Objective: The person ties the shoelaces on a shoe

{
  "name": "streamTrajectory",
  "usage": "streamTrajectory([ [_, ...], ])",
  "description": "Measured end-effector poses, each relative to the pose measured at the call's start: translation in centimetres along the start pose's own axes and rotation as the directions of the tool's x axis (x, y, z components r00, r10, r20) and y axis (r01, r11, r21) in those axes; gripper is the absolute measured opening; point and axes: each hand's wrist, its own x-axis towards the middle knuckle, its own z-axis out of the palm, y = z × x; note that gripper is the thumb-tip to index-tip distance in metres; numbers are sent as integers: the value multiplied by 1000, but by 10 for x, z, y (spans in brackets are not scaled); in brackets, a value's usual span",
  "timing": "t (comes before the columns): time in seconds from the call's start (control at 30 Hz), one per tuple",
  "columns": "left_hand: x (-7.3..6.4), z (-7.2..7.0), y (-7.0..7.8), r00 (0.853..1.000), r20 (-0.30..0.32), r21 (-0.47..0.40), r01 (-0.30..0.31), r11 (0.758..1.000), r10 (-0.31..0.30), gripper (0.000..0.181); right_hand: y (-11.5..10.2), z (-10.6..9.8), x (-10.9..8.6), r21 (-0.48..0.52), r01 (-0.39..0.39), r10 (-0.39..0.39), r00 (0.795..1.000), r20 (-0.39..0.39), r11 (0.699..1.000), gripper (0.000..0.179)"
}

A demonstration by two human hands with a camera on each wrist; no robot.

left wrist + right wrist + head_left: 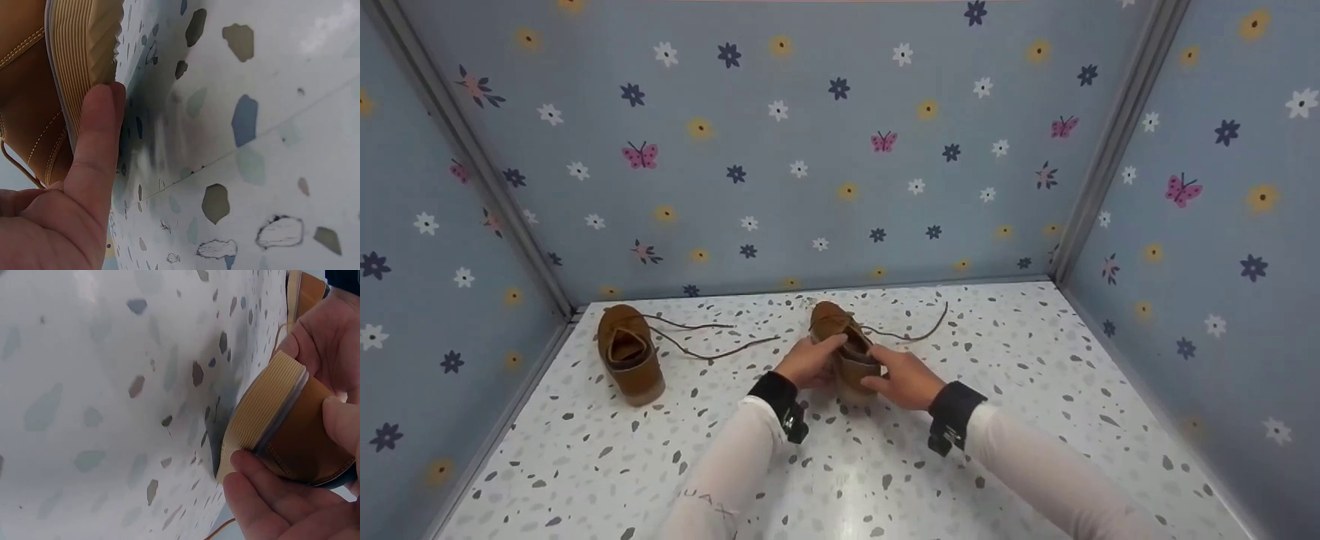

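In the head view, a brown lace-up shoe (829, 317) is on the speckled surface, its toe pointing away and its heel nearest me. My left hand (808, 363) grips its left side, with the thumb at the collar. In the left wrist view, fingers (97, 126) of that hand lie along the ribbed tan sole (76, 62). My right hand (913, 379) holds the shoe from the right near the heel. The right wrist view shows its thumb (340, 419) against the brown upper and fingertips touching the sole's lower edge (264, 402).
A matching brown shoe (634, 367) stands apart at the left, its loose lace (709, 356) trailing rightward. Another lace (919, 337) runs out right from the held shoe. Flower-patterned panels (810, 150) border the white speckled surface (997, 337) at the back and both sides.
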Motion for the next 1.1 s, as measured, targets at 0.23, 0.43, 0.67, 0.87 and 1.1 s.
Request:
streamTrajectory([
  [0.23,-10,-2,-10,999,47,-11,-21,1000,21,82,4,1,-12,55,68,-71,996,46,996,25],
  [0.43,-20,-4,-17,996,82,-16,-44,999,45,79,10,-5,-20,159,40,-51,996,72,986,48],
  [0.67,-29,0,-22,984,172,-44,-43,998,50,75,23,-14,-21,268,-80,55,993,100,960,57],
  [0.87,-41,7,-24,968,240,-54,-58,997,70,72,41,-17,-13,120,-103,94,992,83,987,63],
  [1.1,-49,16,-29,946,310,-62,-84,995,99,65,58,-16,-7,-28,-181,182,982,46,983,42],
])
